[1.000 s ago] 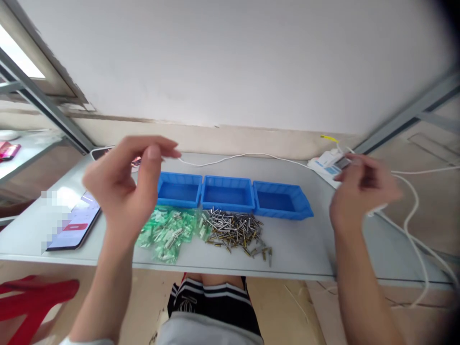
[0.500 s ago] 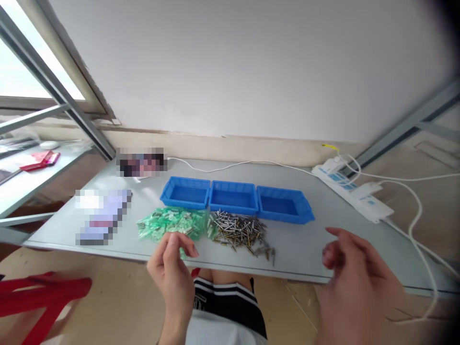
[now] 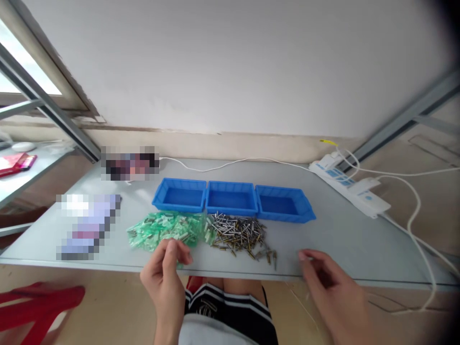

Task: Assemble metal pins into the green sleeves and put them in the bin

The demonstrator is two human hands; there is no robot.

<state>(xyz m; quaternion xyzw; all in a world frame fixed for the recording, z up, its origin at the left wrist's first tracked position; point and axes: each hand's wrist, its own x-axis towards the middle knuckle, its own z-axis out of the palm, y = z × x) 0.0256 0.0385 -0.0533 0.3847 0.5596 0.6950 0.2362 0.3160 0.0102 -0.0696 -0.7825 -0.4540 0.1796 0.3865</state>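
Note:
My left hand (image 3: 166,275) hovers at the table's front edge with its fingers curled in and the thumb against them; I see nothing in it. Just beyond it lies a heap of green plastic bags (image 3: 163,229) with small pale pieces inside. My right hand (image 3: 332,287) is over the front edge farther right, its thumb and forefinger brought together around a hollow, and no object shows there. Between the hands is a loose pile of metal pins (image 3: 239,232), silver and brass-coloured. Three blue plastic trays (image 3: 232,212) stand in a row behind the pile and bags.
A white power strip (image 3: 348,187) with plugs and cables lies at the right. A white cord (image 3: 212,168) runs along the back wall. Two blurred-out items are on the left side. Grey metal posts flank the grey table (image 3: 118,254). A red stool (image 3: 46,306) stands lower left.
My right hand has moved left and its fingertips have come together. My left hand stays curled and sits slightly lower left in view. The camera view has shifted a little; pins, bags and trays look undisturbed.

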